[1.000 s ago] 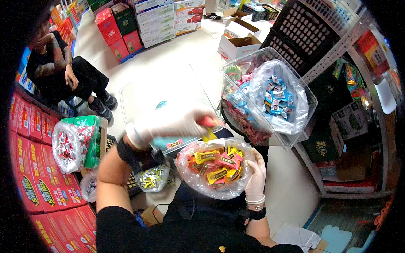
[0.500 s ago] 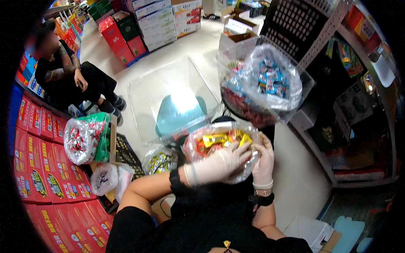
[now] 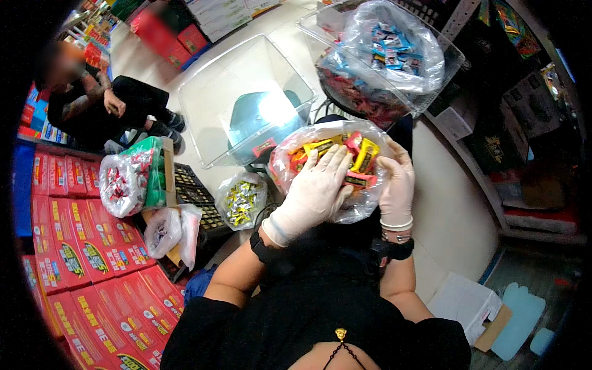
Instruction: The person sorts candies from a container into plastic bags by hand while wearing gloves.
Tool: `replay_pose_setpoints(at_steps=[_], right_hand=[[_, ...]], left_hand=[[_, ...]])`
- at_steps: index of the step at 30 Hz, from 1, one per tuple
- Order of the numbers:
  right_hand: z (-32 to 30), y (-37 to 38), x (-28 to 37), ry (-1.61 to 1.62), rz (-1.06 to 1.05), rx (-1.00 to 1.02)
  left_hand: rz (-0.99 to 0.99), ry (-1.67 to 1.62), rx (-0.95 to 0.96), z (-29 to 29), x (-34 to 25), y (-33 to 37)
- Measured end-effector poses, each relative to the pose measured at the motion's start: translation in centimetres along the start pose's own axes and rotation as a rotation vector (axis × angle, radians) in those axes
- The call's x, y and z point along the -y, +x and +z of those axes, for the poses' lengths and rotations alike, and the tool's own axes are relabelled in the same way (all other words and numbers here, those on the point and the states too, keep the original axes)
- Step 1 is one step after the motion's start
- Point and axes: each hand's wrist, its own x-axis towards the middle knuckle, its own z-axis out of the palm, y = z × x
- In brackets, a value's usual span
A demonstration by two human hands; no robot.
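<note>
A clear plastic bag [image 3: 354, 213] of wrapped candies sits on my lap, its mouth open. Red and yellow wrapped candies [image 3: 366, 154] fill it. My left hand [image 3: 313, 188], in a white glove, lies over the candies with its fingers stretched out. On the bag's right side my right hand [image 3: 398, 188], also gloved, curls round the rim; its fingertips are partly hidden. Beyond the bag stands a big clear plastic bin [image 3: 213, 83]. One red wrapped candy [image 3: 264, 147] shows at its near side.
A second clear bin [image 3: 453, 58] holds a bag of blue wrapped candies [image 3: 391, 49]. Left are bags of yellow-silver candies [image 3: 239, 203] and red-white candies [image 3: 120, 188], a black crate [image 3: 200, 206] and stacked red boxes [image 3: 92, 246]. A person [image 3: 117, 108] sits at the far left.
The view has tilted, so most of the scene sits higher. My left hand has shifted over the candies, and more red ones show. A red candy now appears at the bin's near side.
</note>
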Motion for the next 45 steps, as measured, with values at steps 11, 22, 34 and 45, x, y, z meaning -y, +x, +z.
replay_pose_setpoints(at_steps=[11, 22, 34, 45], right_hand=[[-3.2, 0.4, 0.2, 0.069, 0.081, -0.066], [-2.6, -0.1, 0.6, 0.031, 0.05, -0.086], [-2.0, -0.5, 1.1, 0.05, 0.06, -0.122], [-2.3, -0.1, 0.4, 0.05, 0.093, -0.095]], left_hand=[[-0.355, -0.309, -0.059, -13.7, 14.1, 4.1], [-0.773, -0.445, 1.369, 1.4, 27.5, 5.7], [-0.629, -0.44, 1.429, 3.3, 28.1, 6.4], [-0.501, -0.286, 1.382, 2.3, 27.1, 6.9]])
